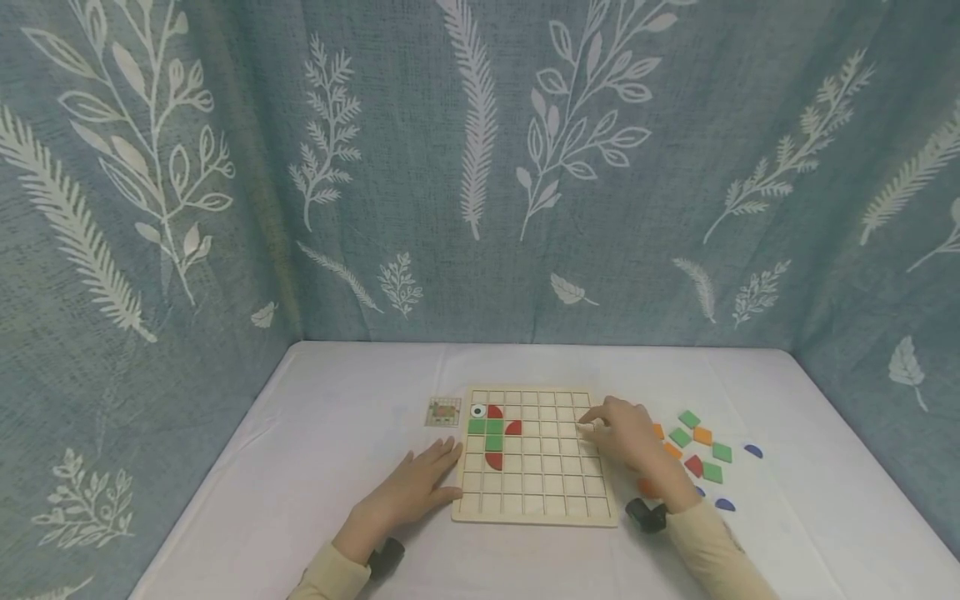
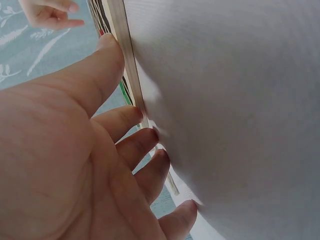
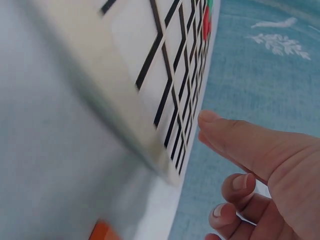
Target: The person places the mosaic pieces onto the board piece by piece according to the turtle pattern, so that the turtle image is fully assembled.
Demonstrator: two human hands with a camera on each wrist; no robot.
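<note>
A wooden grid board (image 1: pixel 534 483) lies on the table, bearing a white eye tile (image 1: pixel 478 411), several green square tiles (image 1: pixel 494 442) and several red quarter-round tiles (image 1: pixel 513 428) at its upper left. My left hand (image 1: pixel 420 483) rests beside the board, fingers spread and fingertips at its left edge; the left wrist view shows the thumb (image 2: pixel 107 55) at the board's side. Over the right edge hovers my right hand (image 1: pixel 626 429), thumb and index finger reaching toward the grid. In the left wrist view a gap shows between them; the other fingers (image 3: pixel 240 185) are curled.
Left of the board's top corner lies a small picture card (image 1: pixel 444 412). Loose tiles scatter to the right: green squares (image 1: pixel 722 452), orange squares (image 1: pixel 702 435), a red piece (image 1: pixel 693 465) and blue half-rounds (image 1: pixel 753 451). A patterned curtain (image 1: pixel 525 283) hangs behind the table.
</note>
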